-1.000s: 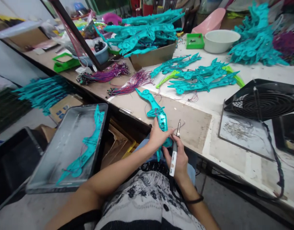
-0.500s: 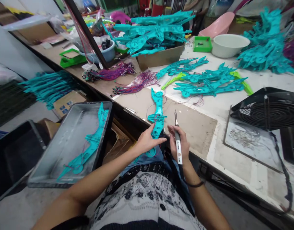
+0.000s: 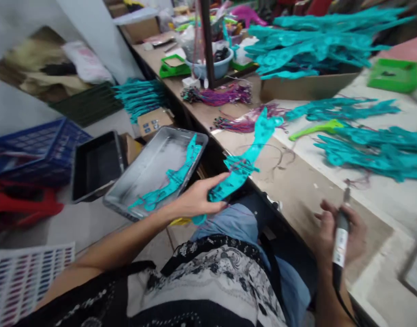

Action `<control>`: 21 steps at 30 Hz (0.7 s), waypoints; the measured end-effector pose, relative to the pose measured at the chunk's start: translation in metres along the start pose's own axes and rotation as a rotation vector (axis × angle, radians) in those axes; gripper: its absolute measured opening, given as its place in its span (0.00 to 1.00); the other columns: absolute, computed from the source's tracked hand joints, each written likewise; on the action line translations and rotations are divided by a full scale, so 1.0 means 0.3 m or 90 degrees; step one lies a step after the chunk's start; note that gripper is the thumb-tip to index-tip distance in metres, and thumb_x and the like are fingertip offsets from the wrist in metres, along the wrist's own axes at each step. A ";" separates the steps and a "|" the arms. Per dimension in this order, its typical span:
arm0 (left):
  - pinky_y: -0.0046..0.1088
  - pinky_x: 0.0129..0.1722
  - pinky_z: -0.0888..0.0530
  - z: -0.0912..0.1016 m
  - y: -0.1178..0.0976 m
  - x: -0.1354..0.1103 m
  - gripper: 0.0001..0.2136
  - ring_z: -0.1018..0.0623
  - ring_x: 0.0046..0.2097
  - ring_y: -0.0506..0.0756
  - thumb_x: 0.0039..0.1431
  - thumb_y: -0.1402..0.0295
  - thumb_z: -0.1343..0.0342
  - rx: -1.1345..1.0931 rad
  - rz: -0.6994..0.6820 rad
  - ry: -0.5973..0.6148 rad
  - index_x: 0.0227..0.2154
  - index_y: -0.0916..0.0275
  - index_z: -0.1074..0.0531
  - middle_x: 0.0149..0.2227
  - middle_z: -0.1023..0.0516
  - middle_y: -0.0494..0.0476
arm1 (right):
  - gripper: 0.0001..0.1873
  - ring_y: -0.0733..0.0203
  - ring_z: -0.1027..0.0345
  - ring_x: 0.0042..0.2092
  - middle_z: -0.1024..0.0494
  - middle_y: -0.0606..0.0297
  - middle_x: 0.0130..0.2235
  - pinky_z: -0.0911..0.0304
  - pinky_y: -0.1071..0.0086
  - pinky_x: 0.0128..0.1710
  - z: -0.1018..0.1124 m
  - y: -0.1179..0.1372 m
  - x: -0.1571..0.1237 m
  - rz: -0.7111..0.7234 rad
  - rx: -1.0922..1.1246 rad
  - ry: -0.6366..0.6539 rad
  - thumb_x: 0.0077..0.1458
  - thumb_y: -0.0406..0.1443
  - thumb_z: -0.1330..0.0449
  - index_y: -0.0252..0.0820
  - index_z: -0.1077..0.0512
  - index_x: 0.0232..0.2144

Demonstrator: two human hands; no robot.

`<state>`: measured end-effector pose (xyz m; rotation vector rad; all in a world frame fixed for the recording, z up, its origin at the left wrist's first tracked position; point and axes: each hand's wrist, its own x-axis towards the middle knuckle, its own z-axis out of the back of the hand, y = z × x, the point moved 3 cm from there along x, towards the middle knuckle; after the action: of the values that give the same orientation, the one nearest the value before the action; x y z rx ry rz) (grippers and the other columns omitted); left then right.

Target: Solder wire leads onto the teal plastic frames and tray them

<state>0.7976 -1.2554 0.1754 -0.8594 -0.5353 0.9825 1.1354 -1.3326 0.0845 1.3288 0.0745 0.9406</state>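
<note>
My left hand [image 3: 203, 197] grips the lower part of a long turquoise plastic piece [image 3: 242, 165] with thin wires on it, raised at the table's front edge. Left of it, a grey tray [image 3: 140, 175] holds a similar turquoise part [image 3: 174, 179], lying slantwise along its right side. In my right hand [image 3: 353, 231] is a soldering iron [image 3: 342, 236], tip pointing up and away, its black cord trailing down past the wrist. That hand hovers over or rests on the brown board [image 3: 296, 200]; I cannot tell which.
Several wired turquoise parts [image 3: 375, 150] lie on the right of the table, near a lime-green piece [image 3: 315, 129]. Behind stands a heaped cardboard box [image 3: 306, 86]. Wire bundles [image 3: 225, 94] lie beside a dark post [image 3: 207, 45]. A black tray [image 3: 99, 165] and blue crate [image 3: 41, 147] are at left.
The view has swung left. My left hand has lifted the turquoise piece off the board and tilted it toward the grey tray. My right hand with the soldering iron is now farther from it.
</note>
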 end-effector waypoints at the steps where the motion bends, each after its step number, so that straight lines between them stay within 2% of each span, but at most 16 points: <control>1: 0.33 0.56 0.28 0.084 0.013 -0.043 0.34 0.24 0.55 0.61 0.49 0.63 0.37 0.031 0.022 -0.060 0.61 0.60 0.34 0.57 0.25 0.57 | 0.28 0.44 0.22 0.42 0.20 0.50 0.45 0.26 0.47 0.39 -0.001 -0.006 0.008 0.013 -0.013 -0.012 0.54 0.45 0.39 0.40 0.33 0.55; 3: 0.37 0.60 0.31 0.245 0.060 -0.137 0.35 0.28 0.59 0.64 0.48 0.59 0.37 0.122 0.094 -0.175 0.61 0.59 0.34 0.59 0.28 0.56 | 0.29 0.40 0.21 0.35 0.19 0.47 0.41 0.26 0.46 0.32 -0.007 -0.016 0.020 0.049 -0.024 -0.027 0.50 0.46 0.38 0.41 0.31 0.53; 5: 0.40 0.63 0.35 0.372 0.138 -0.225 0.38 0.31 0.62 0.65 0.48 0.56 0.38 0.222 0.185 -0.243 0.63 0.59 0.37 0.62 0.32 0.55 | 0.30 0.36 0.22 0.32 0.19 0.42 0.38 0.27 0.47 0.25 -0.015 -0.024 0.026 0.080 -0.005 -0.030 0.46 0.46 0.36 0.42 0.29 0.51; 6: 0.41 0.64 0.37 0.415 0.186 -0.261 0.39 0.32 0.63 0.65 0.49 0.55 0.39 0.265 0.224 -0.253 0.64 0.59 0.40 0.63 0.34 0.55 | 0.30 0.34 0.23 0.32 0.19 0.40 0.38 0.27 0.47 0.23 -0.018 -0.027 0.027 0.087 0.007 -0.031 0.44 0.45 0.35 0.42 0.28 0.51; 8: 0.40 0.64 0.37 0.458 0.289 -0.313 0.39 0.33 0.63 0.64 0.51 0.55 0.42 0.325 0.281 -0.231 0.66 0.61 0.43 0.65 0.36 0.56 | 0.32 0.30 0.23 0.34 0.20 0.38 0.39 0.27 0.43 0.24 -0.024 -0.031 0.027 0.079 0.017 -0.026 0.41 0.43 0.35 0.43 0.28 0.51; 10: 0.38 0.63 0.36 0.450 0.387 -0.341 0.38 0.33 0.63 0.63 0.52 0.57 0.45 0.355 0.305 -0.167 0.66 0.63 0.44 0.65 0.36 0.58 | 0.33 0.27 0.24 0.36 0.20 0.37 0.40 0.27 0.38 0.27 -0.026 -0.030 0.025 0.064 0.018 -0.025 0.38 0.43 0.34 0.43 0.28 0.50; 14: 0.36 0.60 0.36 0.366 0.525 -0.355 0.36 0.30 0.60 0.62 0.54 0.60 0.47 0.360 0.289 -0.040 0.65 0.67 0.43 0.62 0.32 0.63 | 0.33 0.23 0.25 0.35 0.21 0.36 0.40 0.29 0.30 0.28 -0.027 -0.017 0.023 0.036 0.009 -0.025 0.36 0.44 0.35 0.41 0.27 0.48; 18: 0.36 0.55 0.33 0.294 0.593 -0.341 0.34 0.27 0.52 0.61 0.56 0.62 0.47 0.378 0.281 0.051 0.66 0.63 0.44 0.52 0.26 0.63 | 0.31 0.21 0.26 0.34 0.21 0.36 0.39 0.32 0.27 0.27 -0.031 -0.007 0.029 0.023 -0.013 -0.026 0.36 0.45 0.35 0.43 0.26 0.47; 21: 0.38 0.56 0.34 0.253 0.623 -0.311 0.34 0.31 0.55 0.64 0.54 0.66 0.45 0.444 0.270 0.093 0.65 0.65 0.43 0.56 0.31 0.67 | 0.32 0.23 0.25 0.36 0.20 0.39 0.39 0.31 0.27 0.31 -0.029 -0.020 0.031 0.020 -0.013 -0.024 0.35 0.46 0.34 0.47 0.27 0.46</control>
<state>0.6058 -1.2566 0.0629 -0.4064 0.1387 1.3640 1.1399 -1.3198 0.0809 1.3317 0.0159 0.9401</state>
